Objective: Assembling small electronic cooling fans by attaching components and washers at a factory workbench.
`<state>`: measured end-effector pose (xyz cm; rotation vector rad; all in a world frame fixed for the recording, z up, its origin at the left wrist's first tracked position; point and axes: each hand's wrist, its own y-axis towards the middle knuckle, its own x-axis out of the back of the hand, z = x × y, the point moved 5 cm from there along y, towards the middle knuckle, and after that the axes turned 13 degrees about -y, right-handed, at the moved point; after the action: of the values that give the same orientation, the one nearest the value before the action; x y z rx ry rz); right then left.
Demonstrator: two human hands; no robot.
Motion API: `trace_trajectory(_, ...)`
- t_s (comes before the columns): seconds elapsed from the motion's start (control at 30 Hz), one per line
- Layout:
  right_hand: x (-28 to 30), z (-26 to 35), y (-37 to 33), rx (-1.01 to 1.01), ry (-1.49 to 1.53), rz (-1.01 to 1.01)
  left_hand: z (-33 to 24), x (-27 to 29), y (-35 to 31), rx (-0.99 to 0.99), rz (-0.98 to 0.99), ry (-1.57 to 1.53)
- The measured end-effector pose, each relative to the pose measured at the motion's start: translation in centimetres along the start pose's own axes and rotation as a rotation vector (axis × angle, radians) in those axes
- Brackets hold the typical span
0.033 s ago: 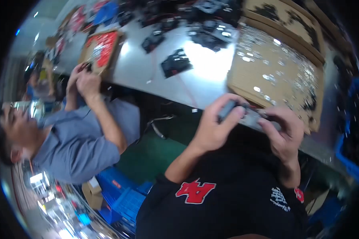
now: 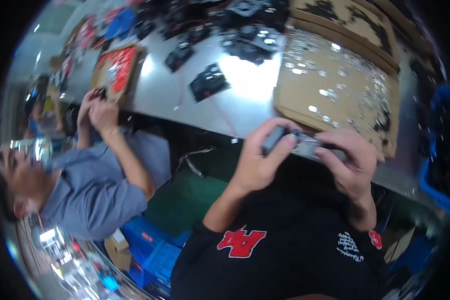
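While both your hands are up just off the near edge of the bench, L hand (image 2: 257,162) has its thumb and fingers closed round the L end of a grey part (image 2: 307,146), and R hand (image 2: 354,162) pinches its R end btwn thumb and index; can't tell if R fingers hide a small extra pc as well. Part sits btwn your hands, long axis running approx L to R, R end a touch nearer you, so neither hand's closer to it: both touch it. Just beyond, far side and to the R, is a cardboard tray (image 2: 310,85) w/ lots of small shiny pcs; R hand is the nearer one to it. Farther back, another cardboard tray (image 2: 341,16) w/ dark bits. To the L of the near tray, on the metal bench (image 2: 160,92), a black unit (image 2: 208,84) w/ a thin wire trailing toward you, a 2nd black unit (image 2: 179,57) farther off, then a dark pile (image 2: 250,45) at the back. Far L, a co-worker's hands (image 2: 103,114) are at a small box w/ red contents (image 2: 119,75); what they hold is too blurry to ID. Blue crate (image 2: 160,257) below, near L.
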<state>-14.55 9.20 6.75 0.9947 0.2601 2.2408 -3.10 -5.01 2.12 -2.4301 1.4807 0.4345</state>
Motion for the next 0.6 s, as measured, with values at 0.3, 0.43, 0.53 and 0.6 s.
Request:
trace_trajectory(0.3,0.8,0.0,-0.2,-0.067,0.026,-0.083,0.0,-0.4,0.6,-0.066,0.104,0.187)
trace_trajectory(0.43,0.0,-0.4,-0.5,-0.033,-0.014,0.001,0.1,-0.6,0.7,-0.133,0.144,0.344)
trace_trajectory(0.53,-0.7,-0.5,-0.3,0.015,-0.059,0.05,0.3,-0.5,0.8,-0.178,0.163,0.439)
trace_trajectory(0.6,-1.0,-0.7,-0.2,0.051,-0.052,0.075,0.0,-0.4,0.7,-0.178,0.174,0.47)
